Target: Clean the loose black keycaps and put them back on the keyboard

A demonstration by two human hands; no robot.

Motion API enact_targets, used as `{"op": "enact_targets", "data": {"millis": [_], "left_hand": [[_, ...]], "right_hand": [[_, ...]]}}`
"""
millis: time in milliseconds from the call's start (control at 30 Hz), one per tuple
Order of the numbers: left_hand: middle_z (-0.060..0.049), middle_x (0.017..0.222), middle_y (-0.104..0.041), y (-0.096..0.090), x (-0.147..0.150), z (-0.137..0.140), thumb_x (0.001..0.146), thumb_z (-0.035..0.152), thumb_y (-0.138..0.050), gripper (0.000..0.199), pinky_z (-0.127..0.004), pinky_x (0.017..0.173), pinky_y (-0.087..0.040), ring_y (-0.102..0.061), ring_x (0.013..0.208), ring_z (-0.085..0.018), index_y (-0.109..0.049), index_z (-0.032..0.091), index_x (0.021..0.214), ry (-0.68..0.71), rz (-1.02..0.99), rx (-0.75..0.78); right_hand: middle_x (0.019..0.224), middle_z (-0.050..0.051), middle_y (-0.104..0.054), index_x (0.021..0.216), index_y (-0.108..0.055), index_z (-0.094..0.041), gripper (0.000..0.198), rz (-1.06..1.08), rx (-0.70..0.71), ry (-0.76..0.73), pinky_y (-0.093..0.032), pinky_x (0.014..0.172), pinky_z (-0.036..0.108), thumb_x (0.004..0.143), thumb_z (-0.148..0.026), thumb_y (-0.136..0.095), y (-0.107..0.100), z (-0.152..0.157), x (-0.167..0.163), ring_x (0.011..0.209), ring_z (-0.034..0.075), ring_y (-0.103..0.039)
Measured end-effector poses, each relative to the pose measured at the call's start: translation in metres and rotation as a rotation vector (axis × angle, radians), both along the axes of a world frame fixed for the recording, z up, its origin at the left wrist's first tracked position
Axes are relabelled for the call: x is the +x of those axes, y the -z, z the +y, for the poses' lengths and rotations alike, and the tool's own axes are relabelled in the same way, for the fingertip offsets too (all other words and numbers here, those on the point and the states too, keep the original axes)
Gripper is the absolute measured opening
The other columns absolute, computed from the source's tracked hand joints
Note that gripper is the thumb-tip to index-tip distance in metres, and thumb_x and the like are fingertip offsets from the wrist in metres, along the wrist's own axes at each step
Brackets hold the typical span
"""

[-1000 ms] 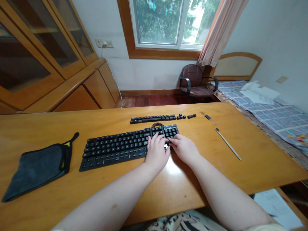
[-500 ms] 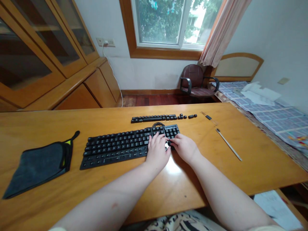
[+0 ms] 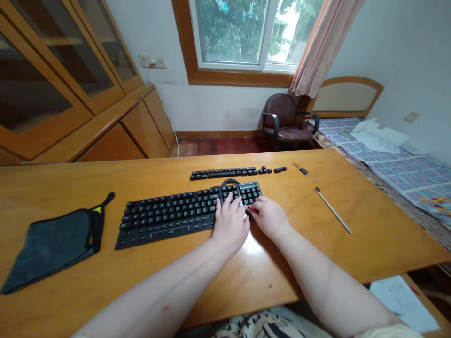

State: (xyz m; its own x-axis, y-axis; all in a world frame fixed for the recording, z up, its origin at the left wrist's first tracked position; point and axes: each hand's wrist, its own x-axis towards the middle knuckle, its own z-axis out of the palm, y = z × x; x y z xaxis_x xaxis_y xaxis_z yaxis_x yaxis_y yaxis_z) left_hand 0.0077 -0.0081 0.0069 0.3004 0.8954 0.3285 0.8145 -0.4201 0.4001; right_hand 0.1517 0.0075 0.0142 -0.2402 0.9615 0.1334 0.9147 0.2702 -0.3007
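A black keyboard (image 3: pixel 165 213) lies on the wooden table, its two front rows stripped of keycaps so the bare switches show. My left hand (image 3: pixel 229 220) lies over its right part with the fingers spread on the keys. Against the number pad (image 3: pixel 251 190), my right hand (image 3: pixel 269 216) has thumb and forefinger pinched together; what they grip, if anything, is hidden. A small white patch shows between the hands, too covered to identify. Behind the keyboard, removed keycaps (image 3: pixel 221 173) are set out in rows, with several loose ones to their right. A coiled cable (image 3: pixel 230 181) sits at the keyboard's back edge.
A folded dark grey cloth (image 3: pixel 58 239) lies at the left. On the right are a thin stick with a dark brush end (image 3: pixel 333 210) and a small black piece with wire loops (image 3: pixel 303 171). Beyond the table stand a chair (image 3: pixel 287 117) and a bed (image 3: pixel 380 155).
The left fingers have spread a little and cover more of the white patch. My right hand has shifted slightly, still pinching at the number pad. The whole view has moved a little.
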Motion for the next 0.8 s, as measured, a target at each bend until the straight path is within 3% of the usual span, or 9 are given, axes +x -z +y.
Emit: {"op": "enact_targets", "data": {"millis": [267,500,667,800], "left_hand": [[-0.010,0.125,-0.056,0.002,-0.001,-0.001,0.075,0.016,-0.052,0.027,-0.060,0.107,-0.018,-0.036,0.127,-0.032,-0.065,0.020,0.099,0.023,0.053,-0.007],[-0.007,0.118,-0.061,0.000,-0.003,0.001,0.080,0.019,-0.048,0.024,-0.056,0.109,-0.017,-0.039,0.126,-0.028,-0.064,0.020,0.097,0.016,0.045,-0.008],[-0.009,0.126,-0.055,0.002,-0.001,0.000,0.080,0.022,-0.048,0.033,-0.055,0.109,-0.018,-0.038,0.126,-0.027,-0.057,0.019,0.112,-0.014,0.076,0.002],[-0.014,0.137,-0.043,0.006,0.000,0.000,0.079,0.030,-0.052,0.048,-0.057,0.108,-0.017,-0.030,0.131,-0.032,-0.048,0.014,0.124,-0.067,0.155,-0.015]], "right_hand": [[0.078,0.004,-0.062,0.075,-0.070,-0.021,0.023,-0.059,-0.048,0.023,-0.040,0.061,0.023,0.084,-0.025,-0.049,-0.002,0.001,-0.006,0.071,0.014,-0.058],[0.084,0.004,-0.063,0.081,-0.068,-0.021,0.024,0.010,-0.020,0.032,-0.041,0.065,0.023,0.086,-0.028,-0.046,-0.004,0.000,-0.005,0.075,0.014,-0.059],[0.093,0.005,-0.062,0.096,-0.065,-0.020,0.024,0.121,0.051,0.216,-0.042,0.073,0.025,0.086,-0.031,-0.046,-0.005,0.010,0.010,0.082,0.016,-0.059],[0.099,0.008,-0.062,0.102,-0.062,-0.017,0.029,0.147,-0.015,0.341,-0.042,0.076,0.026,0.084,-0.036,-0.050,0.001,0.021,0.019,0.085,0.018,-0.059]]}}
